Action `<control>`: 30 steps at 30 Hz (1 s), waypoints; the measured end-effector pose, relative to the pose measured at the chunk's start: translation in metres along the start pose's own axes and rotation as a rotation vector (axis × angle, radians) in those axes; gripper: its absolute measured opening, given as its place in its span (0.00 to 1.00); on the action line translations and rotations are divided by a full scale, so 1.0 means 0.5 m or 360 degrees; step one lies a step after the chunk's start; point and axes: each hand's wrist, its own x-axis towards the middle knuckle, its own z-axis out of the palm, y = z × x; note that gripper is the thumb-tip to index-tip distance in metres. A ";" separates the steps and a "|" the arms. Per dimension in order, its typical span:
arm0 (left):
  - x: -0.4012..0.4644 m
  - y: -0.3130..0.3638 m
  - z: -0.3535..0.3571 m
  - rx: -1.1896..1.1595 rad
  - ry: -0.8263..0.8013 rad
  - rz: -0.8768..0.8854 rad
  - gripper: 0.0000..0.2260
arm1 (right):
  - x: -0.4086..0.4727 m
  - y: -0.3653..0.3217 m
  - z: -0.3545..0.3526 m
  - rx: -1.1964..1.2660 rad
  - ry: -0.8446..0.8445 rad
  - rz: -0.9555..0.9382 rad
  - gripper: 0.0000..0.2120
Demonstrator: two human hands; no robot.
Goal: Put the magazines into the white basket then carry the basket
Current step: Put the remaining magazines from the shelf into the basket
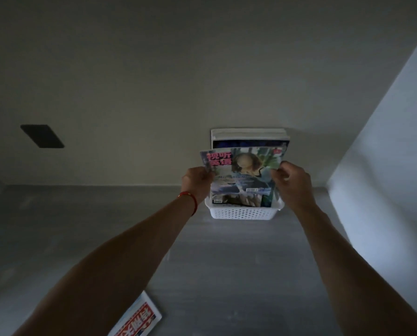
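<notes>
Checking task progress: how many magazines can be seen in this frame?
At least 3: one held by both hands going into the basket, a stack standing behind it whose count is unclear, and one on the floor near the left arm.

Glossy paper magazine point(241, 175), perforated white plastic basket point(242, 212), matt grey wood-grain floor point(105, 226), smooth matt wall point(154, 81)

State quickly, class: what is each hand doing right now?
Left hand: grips the magazine by its left edge.
Right hand: grips the magazine by its right edge.
</notes>
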 end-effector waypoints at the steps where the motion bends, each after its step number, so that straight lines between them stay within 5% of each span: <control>1: 0.008 -0.006 0.011 -0.0011 -0.0003 -0.0060 0.19 | 0.003 0.014 0.012 0.0020 -0.0032 0.0020 0.10; 7: 0.041 -0.036 0.068 -0.0157 -0.0108 -0.0367 0.20 | 0.012 0.084 0.081 0.0060 -0.0150 0.0176 0.10; 14: 0.043 -0.041 0.113 -0.0265 -0.0179 -0.0392 0.08 | 0.017 0.109 0.118 0.0123 -0.0199 0.0236 0.10; 21: 0.059 -0.050 0.107 -0.0384 -0.0294 -0.0420 0.10 | 0.000 0.089 0.114 0.0304 -0.0289 0.0233 0.21; 23: 0.050 -0.065 0.093 -0.0424 -0.0263 -0.0430 0.21 | -0.015 0.081 0.111 0.0278 -0.0250 0.0208 0.21; 30: -0.125 -0.200 -0.073 -0.0117 -0.0124 -0.0006 0.20 | -0.163 0.006 0.128 0.0148 -0.0189 0.0055 0.14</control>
